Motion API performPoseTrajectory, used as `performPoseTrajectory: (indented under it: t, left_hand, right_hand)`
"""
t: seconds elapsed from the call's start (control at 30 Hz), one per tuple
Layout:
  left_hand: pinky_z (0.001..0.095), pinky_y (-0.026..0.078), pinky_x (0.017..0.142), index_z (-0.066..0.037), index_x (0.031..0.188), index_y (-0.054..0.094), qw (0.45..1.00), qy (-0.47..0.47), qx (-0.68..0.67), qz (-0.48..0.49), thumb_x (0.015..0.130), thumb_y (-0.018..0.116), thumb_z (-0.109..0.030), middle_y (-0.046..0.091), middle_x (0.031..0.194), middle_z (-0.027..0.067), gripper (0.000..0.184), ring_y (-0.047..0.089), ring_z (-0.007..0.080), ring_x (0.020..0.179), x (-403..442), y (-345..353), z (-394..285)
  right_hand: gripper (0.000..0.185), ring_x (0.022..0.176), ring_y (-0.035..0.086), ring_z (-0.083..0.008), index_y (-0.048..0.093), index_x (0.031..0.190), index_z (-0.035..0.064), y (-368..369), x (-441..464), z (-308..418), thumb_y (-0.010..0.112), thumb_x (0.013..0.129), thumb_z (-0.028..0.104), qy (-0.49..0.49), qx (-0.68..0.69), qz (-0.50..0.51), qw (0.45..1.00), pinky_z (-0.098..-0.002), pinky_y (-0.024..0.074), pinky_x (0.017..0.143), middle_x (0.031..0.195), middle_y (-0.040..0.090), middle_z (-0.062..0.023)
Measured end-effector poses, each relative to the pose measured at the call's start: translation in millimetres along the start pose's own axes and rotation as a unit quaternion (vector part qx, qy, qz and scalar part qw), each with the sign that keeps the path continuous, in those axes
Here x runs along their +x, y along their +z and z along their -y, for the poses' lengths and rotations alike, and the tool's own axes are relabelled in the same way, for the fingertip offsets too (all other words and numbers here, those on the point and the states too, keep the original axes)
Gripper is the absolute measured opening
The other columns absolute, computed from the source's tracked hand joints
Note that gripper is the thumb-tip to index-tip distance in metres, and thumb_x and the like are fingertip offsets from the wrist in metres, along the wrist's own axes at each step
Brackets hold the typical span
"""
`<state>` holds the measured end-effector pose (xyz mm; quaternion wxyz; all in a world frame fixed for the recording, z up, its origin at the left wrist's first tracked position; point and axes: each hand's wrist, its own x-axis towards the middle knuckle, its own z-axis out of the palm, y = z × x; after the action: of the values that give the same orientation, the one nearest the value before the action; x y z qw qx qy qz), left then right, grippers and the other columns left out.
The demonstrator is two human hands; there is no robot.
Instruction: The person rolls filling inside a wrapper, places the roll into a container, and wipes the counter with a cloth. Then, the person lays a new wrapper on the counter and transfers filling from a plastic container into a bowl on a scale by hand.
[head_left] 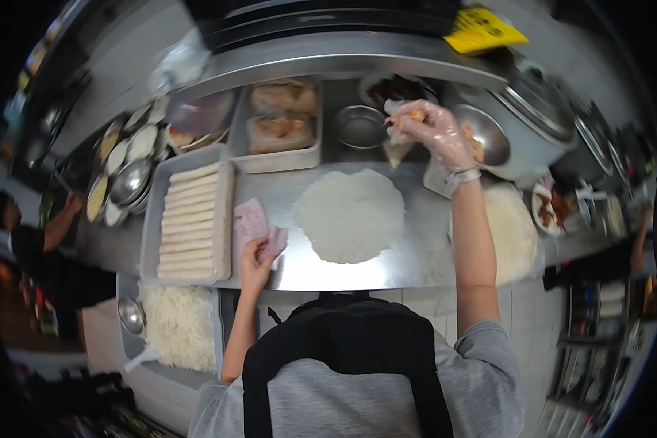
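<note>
A thin round wrapper sheet (pixel 350 217) lies flat on the steel counter in front of me. Left of it, my left hand (pixel 257 263) pinches the edge of a folded pink cloth (pixel 251 219) resting on the counter. My right hand (pixel 436 135), in a clear plastic glove, is raised beyond the sheet's far right edge. Its fingers are closed on orange food pieces (pixel 417 115). Beside that hand is a steel bowl (pixel 498 136) holding more orange pieces, partly covered by the hand. A small steel bowl (pixel 360 127) stands to the hand's left.
A white tub (pixel 150 248) of pale rolls stands at left. Behind it, another tub (pixel 277 162) holds bagged food. A stack of round wrappers (pixel 509 230) lies right. Below the counter is a grey tub (pixel 169 383) of white shreds. A person (pixel 40 248) works far left.
</note>
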<state>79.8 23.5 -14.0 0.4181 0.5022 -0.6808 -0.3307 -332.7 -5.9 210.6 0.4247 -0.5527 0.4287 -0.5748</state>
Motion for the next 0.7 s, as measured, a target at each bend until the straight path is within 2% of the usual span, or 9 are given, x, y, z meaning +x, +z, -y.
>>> performPoseTrajectory:
  t: [0.1, 0.13, 0.23, 0.37, 0.43, 0.47, 0.57, 0.63, 0.7]
  left_hand:
    - [0.0318, 0.047, 0.085, 0.001, 0.108, 0.059, 1.0, 0.005, 0.013, -0.004, 0.074, 0.067, -0.001, 0.06, 0.103, 0.0153, 0.035, 0.06, 0.025, 0.096, -5.2, -2.3, -14.5]
    - [0.0318, 0.047, 0.085, 0.001, 0.108, 0.059, 1.0, 0.0, 0.012, -0.02, 0.074, 0.067, -0.001, 0.06, 0.103, 0.0153, 0.035, 0.06, 0.025, 0.096, -6.1, -2.5, -15.3]
    - [0.0324, 0.047, 0.085, 0.0, 0.107, 0.059, 0.999, 0.018, 0.028, -0.024, 0.074, 0.067, -0.001, 0.06, 0.105, 0.0152, 0.035, 0.06, 0.0261, 0.096, -7.2, -5.0, -12.3]
    - [0.0324, 0.047, 0.085, 0.001, 0.106, 0.059, 0.999, -0.002, -0.025, -0.04, 0.074, 0.067, -0.001, 0.06, 0.104, 0.0145, 0.033, 0.06, 0.0256, 0.096, -8.7, -5.9, -12.1]
    - [0.0317, 0.048, 0.084, 0.001, 0.105, 0.059, 0.998, -0.008, -0.056, -0.027, 0.074, 0.067, -0.002, 0.06, 0.103, 0.0142, 0.032, 0.061, 0.0247, 0.094, -7.6, -9.6, -7.9]
    - [0.0308, 0.048, 0.083, 0.001, 0.106, 0.059, 0.998, 0.002, -0.063, -0.027, 0.075, 0.067, -0.002, 0.06, 0.102, 0.0138, 0.032, 0.061, 0.0238, 0.092, -8.1, -9.1, -3.2]
    - [0.0305, 0.048, 0.083, 0.001, 0.106, 0.059, 0.995, -0.017, -0.099, -0.025, 0.075, 0.066, -0.001, 0.06, 0.102, 0.0137, 0.031, 0.061, 0.023, 0.092, -7.3, -9.7, -0.9]
    - [0.0298, 0.048, 0.083, 0.001, 0.106, 0.06, 0.994, -0.022, -0.108, -0.022, 0.076, 0.065, 0.0, 0.06, 0.102, 0.0133, 0.031, 0.061, 0.0221, 0.092, -6.1, -11.4, -1.4]
    - [0.029, 0.048, 0.082, 0.001, 0.106, 0.06, 0.992, -0.028, -0.123, -0.016, 0.076, 0.064, 0.002, 0.06, 0.102, 0.0128, 0.03, 0.061, 0.0211, 0.092, -5.7, -12.2, 0.2]
  right_hand:
    - [0.017, 0.074, 0.061, -0.0139, 0.06, 0.094, -0.0023, 49.3, 46.1, -40.5, 0.068, 0.081, 0.007, 0.014, 0.054, 0.054, 0.997, -0.0241, 0.0504, 0.066, 0.086, 0.063, -0.009]
    - [0.018, 0.072, 0.059, -0.0126, 0.06, 0.091, -0.0016, 68.1, 63.7, -54.3, 0.069, 0.078, 0.007, 0.031, 0.037, 0.021, 0.999, -0.0238, 0.0478, 0.061, 0.081, 0.062, -0.0067]
    - [0.016, 0.066, 0.057, -0.0116, 0.062, 0.081, -0.0004, 98.7, 132.5, -116.6, 0.071, 0.07, 0.007, 0.043, -0.066, 0.028, 0.996, -0.0269, 0.0456, 0.055, 0.075, 0.062, -0.0051]
    - [0.014, 0.058, 0.055, -0.0113, 0.062, 0.077, 0.0011, 119.1, 201.5, -177.1, 0.071, 0.069, 0.009, 0.073, -0.093, 0.082, 0.99, -0.0265, 0.0438, 0.053, 0.07, 0.061, -0.0049]
    - [0.012, 0.053, 0.054, -0.013, 0.063, 0.073, 0.0042, 136.1, 233.7, -203.3, 0.069, 0.068, 0.014, 0.035, -0.235, 0.086, 0.968, -0.0285, 0.0454, 0.054, 0.066, 0.062, -0.0054]
    - [0.012, 0.053, 0.054, -0.013, 0.063, 0.073, 0.0042, 139.0, 242.4, -208.5, 0.069, 0.068, 0.014, 0.033, -0.236, 0.094, 0.966, -0.0285, 0.0454, 0.054, 0.066, 0.062, -0.0054]
    - [0.012, 0.056, 0.059, -0.017, 0.065, 0.07, 0.0092, 142.8, 252.7, -219.1, 0.068, 0.064, 0.02, -0.041, -0.417, 0.061, 0.906, -0.0342, 0.0492, 0.057, 0.068, 0.061, -0.0073]
    - [0.014, 0.058, 0.057, -0.0153, 0.065, 0.074, 0.008, 142.0, 254.0, -219.9, 0.068, 0.066, 0.02, -0.055, -0.429, 0.064, 0.899, -0.0325, 0.0481, 0.056, 0.067, 0.06, -0.0066]
    - [0.014, 0.059, 0.055, -0.012, 0.063, 0.076, 0.0065, 142.7, 249.9, -202.9, 0.068, 0.07, 0.018, 0.072, -0.255, 0.071, 0.962, -0.0275, 0.0474, 0.056, 0.068, 0.057, -0.0033]
